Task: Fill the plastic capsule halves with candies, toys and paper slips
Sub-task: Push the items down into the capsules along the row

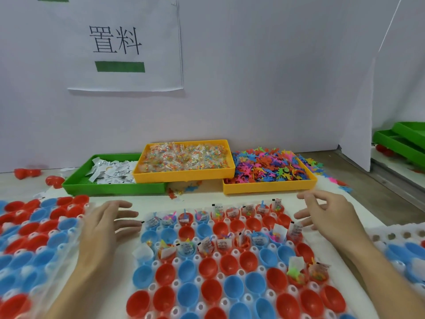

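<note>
Two hands, both empty. Left hand [108, 223] spread with fingers loosely extended, at the left edge of the centre capsule tray [232, 254]; whether it touches the rim cannot be told. Right hand [326, 217] likewise spread, fingers relaxed, at the tray's right edge. Neither pinches anything.

Between them, the centre capsule tray: a clear moulded sheet holding red and blue capsule halves [190, 293], open side up. Far row filled, each half showing a paper slip, a toy and candy. A middle row also filled across most of its width. Two more filled halves [308, 272] near the right edge, lower down. Rows between and all the near rows lie bare. Judgement: well under half this tray is done.

Left of it, a second tray of halves [36, 238], nothing visible inside them. A third tray [402, 247] shows at the right margin, mostly out of frame.

Supplies beyond, against the wall: green bin [110, 187] of paper slips [115, 172], yellow bin [184, 176] of bagged candies [184, 156] resting partly on it, second yellow bin [269, 187] heaped with coloured toy figures [264, 166]. A few toys lie spilled on the table between the bins. All three bins hold plenty.

Printed sign [119, 44] taped on the wall above.
</note>
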